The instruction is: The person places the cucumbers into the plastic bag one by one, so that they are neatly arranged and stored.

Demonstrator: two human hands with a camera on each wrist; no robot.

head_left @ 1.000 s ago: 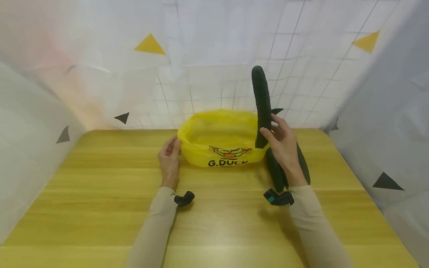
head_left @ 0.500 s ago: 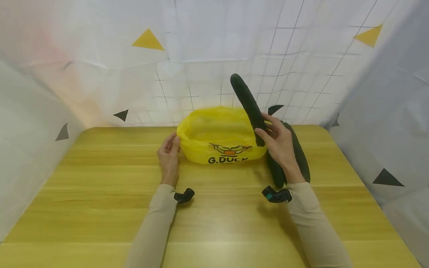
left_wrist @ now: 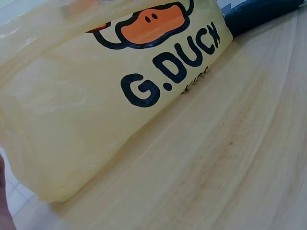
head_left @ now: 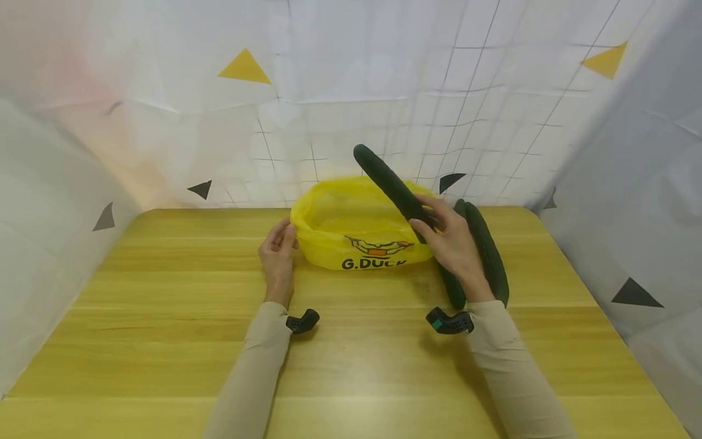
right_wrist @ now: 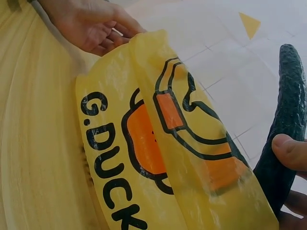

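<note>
A yellow plastic bag (head_left: pixel 373 253) printed with G.DUCK and a duck's bill stands on the table, its mouth spread wide. My left hand (head_left: pixel 278 256) pinches the bag's left rim between thumb and fingers. In my right hand (head_left: pixel 452 244) is a dark green cucumber (head_left: pixel 386 180), gripped near its lower end. It slants up to the left across the bag's opening, and in the right wrist view the thumb presses on the cucumber (right_wrist: pixel 288 96) behind the bag's edge. Two more cucumbers lie beside the bag: one (head_left: pixel 453 289) partly under the right hand, the other (head_left: pixel 488 253) to its right.
The wooden table (head_left: pixel 164 341) reaches to a white sheet backdrop (head_left: pixel 351 73) with grid lines and triangles. Similar sheets hang at both sides. A small black device (head_left: pixel 303 321) sits at the left wrist and another (head_left: pixel 450 321) at the right.
The cucumber in my right hand has tipped from nearly upright to a leftward slant over the bag's mouth. The right hand has shifted slightly left. The left hand keeps its place on the rim.
</note>
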